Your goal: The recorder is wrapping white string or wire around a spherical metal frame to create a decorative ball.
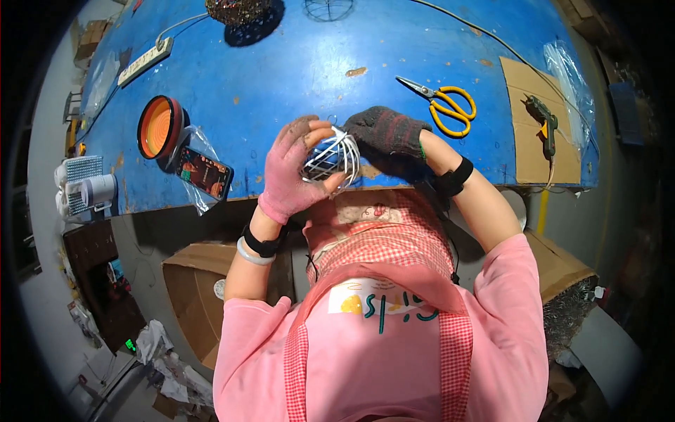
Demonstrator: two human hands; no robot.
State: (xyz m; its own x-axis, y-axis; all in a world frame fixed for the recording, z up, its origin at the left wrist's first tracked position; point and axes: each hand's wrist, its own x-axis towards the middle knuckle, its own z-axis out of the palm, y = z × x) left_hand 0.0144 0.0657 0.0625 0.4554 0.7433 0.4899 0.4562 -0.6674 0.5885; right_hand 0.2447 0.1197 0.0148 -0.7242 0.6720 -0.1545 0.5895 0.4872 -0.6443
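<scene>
A small round cage of white strips [333, 160] is held over the table's near edge. My left hand [290, 167], in a pink glove with bare fingertips, wraps round its left side, thumb below and fingers above. My right hand [385, 133], in a dark grey knitted glove, is closed at the cage's upper right edge. Its fingertips are hidden, so I cannot make out what they pinch. To the right of that hand lie scissors with yellow handles [451, 111], their blades pointing up and left.
The blue table [309, 77] carries an orange bowl [160, 126], a phone [204, 172] on clear plastic, and a power strip [145, 62] at left. Right, a glue gun [543, 126] lies on cardboard [517, 91]. A beaded dark ball [239, 10] and wire frame [329, 8] are at the far edge.
</scene>
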